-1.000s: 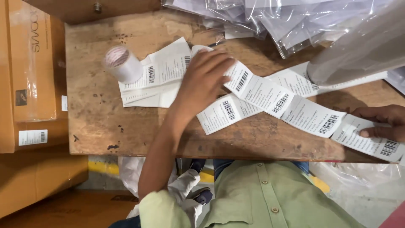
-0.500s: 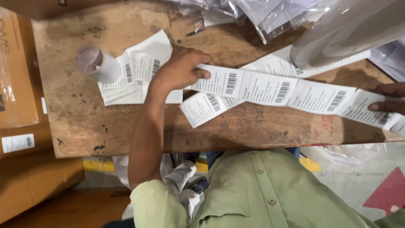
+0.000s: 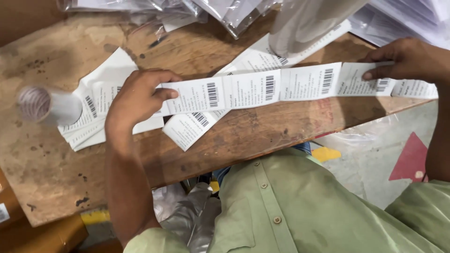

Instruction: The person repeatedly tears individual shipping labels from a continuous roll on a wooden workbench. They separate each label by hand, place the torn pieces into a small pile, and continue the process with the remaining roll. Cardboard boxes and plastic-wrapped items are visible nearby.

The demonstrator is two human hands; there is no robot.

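A long white strip of barcode labels [image 3: 276, 86] stretches across the wooden table [image 3: 56, 178]. My left hand [image 3: 136, 100] pinches the strip's left end, thumb on top. At the strip's right part my right hand [image 3: 408, 58] presses on it with the fingers, near the table's edge. More label strips [image 3: 187, 129] lie loose under the held one, and they lead left to a small white label roll [image 3: 47, 105] standing on the table.
Clear plastic bags [image 3: 225, 11] are piled along the table's far side, with a pale grey bag [image 3: 304, 23] over the labels. Below the table edge lie a grey floor with a red triangle mark [image 3: 412, 159] and yellow tape [image 3: 326, 153]. Cardboard [image 3: 42, 236] sits lower left.
Both hands have drawn the label strip out taut and level across the table. My left hand slid left along it; the view shifted right, bringing my right hand fully into sight.
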